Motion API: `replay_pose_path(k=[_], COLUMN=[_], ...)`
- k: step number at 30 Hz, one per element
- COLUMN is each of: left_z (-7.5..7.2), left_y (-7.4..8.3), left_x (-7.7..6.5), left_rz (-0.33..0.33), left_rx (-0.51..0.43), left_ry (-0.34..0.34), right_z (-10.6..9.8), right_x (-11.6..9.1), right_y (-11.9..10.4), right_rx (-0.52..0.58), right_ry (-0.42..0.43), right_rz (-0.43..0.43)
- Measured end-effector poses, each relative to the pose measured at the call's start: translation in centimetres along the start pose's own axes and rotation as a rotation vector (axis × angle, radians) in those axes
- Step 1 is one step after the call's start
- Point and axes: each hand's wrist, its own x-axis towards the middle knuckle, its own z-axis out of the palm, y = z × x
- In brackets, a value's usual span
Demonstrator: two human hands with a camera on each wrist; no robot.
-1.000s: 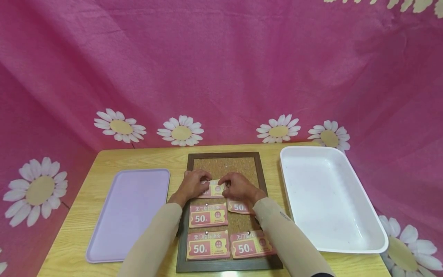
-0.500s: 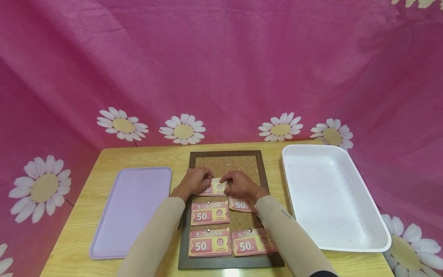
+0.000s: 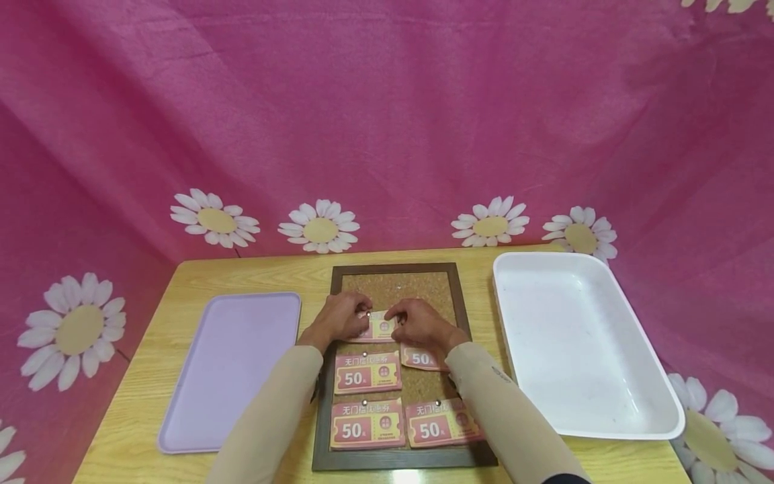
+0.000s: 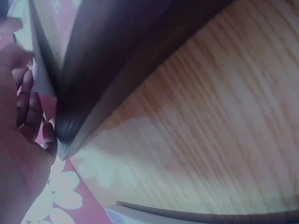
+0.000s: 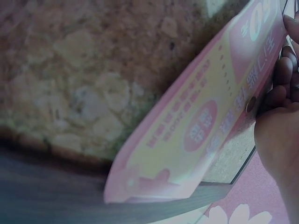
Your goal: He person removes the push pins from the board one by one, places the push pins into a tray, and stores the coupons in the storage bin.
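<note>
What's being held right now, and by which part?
The uppermost coupon, by its right end, in the right grip. The left grip is at its pin; whether it pinches that cannot be told.

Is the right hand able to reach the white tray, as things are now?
Probably yes: the white tray is just right of the corkboard, and nothing visible blocks the way, though the right hand now touches the top coupon.

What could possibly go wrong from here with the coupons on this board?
The uppermost coupon might slip crooked, as the left grip and right grip are both at it. The right grip also covers part of the middle-right coupon, so it could perhaps bend that one.
</note>
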Motion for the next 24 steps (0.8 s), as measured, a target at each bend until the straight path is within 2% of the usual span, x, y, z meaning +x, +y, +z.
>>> replay_pose_path(k=[7,12,24], left_z=[0.01,0.17,0.5], left_y=[0.01,-0.05,-0.3], left_x=[0.22,0.28,0.21], left_rz=[-0.006,0.042,0.069], left_rx=[0.041,0.087,0.109], left_ry=[-0.023,-0.005,0.002], right_z=[0.16,0.11,0.07], right_x=[0.01,-0.08,-0.23], right_y=[0.13,0.13,-0.1], right_rx=[0.024,0.004,0.01], right_ry=[0.011,0.016,-0.001], right_rz=[-0.008,-0.016,0.039])
